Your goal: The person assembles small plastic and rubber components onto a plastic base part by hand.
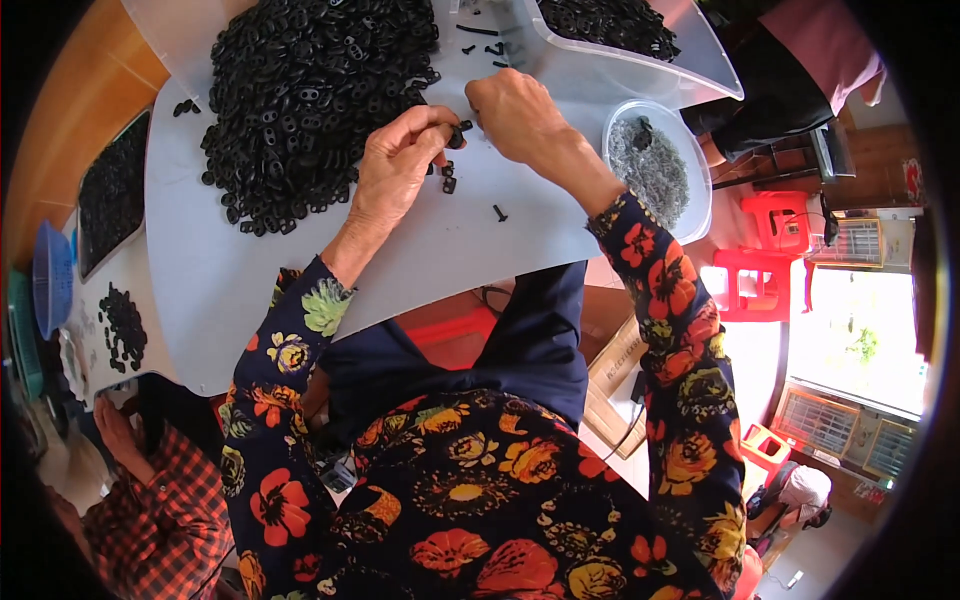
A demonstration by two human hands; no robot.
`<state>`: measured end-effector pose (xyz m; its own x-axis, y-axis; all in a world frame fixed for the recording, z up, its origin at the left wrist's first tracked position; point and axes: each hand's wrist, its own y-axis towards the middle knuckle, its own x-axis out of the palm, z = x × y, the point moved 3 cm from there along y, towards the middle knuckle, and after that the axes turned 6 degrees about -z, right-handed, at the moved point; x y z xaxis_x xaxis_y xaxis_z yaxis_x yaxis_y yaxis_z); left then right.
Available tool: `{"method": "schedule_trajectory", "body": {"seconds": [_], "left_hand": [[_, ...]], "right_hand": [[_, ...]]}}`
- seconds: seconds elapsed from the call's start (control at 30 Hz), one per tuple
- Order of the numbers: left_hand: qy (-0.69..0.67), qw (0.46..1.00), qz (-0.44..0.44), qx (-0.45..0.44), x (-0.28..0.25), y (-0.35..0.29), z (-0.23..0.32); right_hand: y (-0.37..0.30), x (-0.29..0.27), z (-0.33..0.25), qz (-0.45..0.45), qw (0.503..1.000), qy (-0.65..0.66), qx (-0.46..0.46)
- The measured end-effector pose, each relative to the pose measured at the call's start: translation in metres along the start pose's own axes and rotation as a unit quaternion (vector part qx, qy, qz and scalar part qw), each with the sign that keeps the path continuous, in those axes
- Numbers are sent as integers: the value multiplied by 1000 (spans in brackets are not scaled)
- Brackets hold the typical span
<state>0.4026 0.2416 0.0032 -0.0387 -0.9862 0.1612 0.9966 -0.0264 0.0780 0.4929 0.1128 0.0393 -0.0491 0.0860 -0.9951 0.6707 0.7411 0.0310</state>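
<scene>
From the head camera, looking down, the left hand (395, 160) and the right hand (515, 115) meet over a pale grey plastic work board (300, 270), both pinching one small black plastic part (456, 134) between thumb and fingertips; the part sits right between the two hands, above the board, and its exact shape is too small to make out with certainty. Just beyond the left hand lies a large heap of small black plastic rings (315, 90), its near edge almost touching the knuckles. Three loose black pieces (449, 182) lie just under the hands, and a single short black pin (499, 212) lies a little nearer the person. The bare stretch of board between that pin and the board's near edge is open, as is the strip to the left of the left forearm. To the right, a round clear plastic tub of grey metal bits (655, 170) stands at the board's right edge, near the right wrist. Behind it, a clear plastic bin with black pieces (640, 40) overhangs the far right corner. At the lower left, well apart, another person's hand (115, 430) in a red checked sleeve shows beside a small patch of black parts (123, 327).
</scene>
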Motion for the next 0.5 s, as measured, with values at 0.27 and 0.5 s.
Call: {"method": "schedule_trajectory", "body": {"seconds": [0.27,0.5], "left_hand": [[365,907,24,208,1,-2,18],[509,828,-17,233,5,-3,12]], "right_hand": [[5,2,-2,-3,1000,-2,28],[8,-3,-4,-25,997,-20,67]]}}
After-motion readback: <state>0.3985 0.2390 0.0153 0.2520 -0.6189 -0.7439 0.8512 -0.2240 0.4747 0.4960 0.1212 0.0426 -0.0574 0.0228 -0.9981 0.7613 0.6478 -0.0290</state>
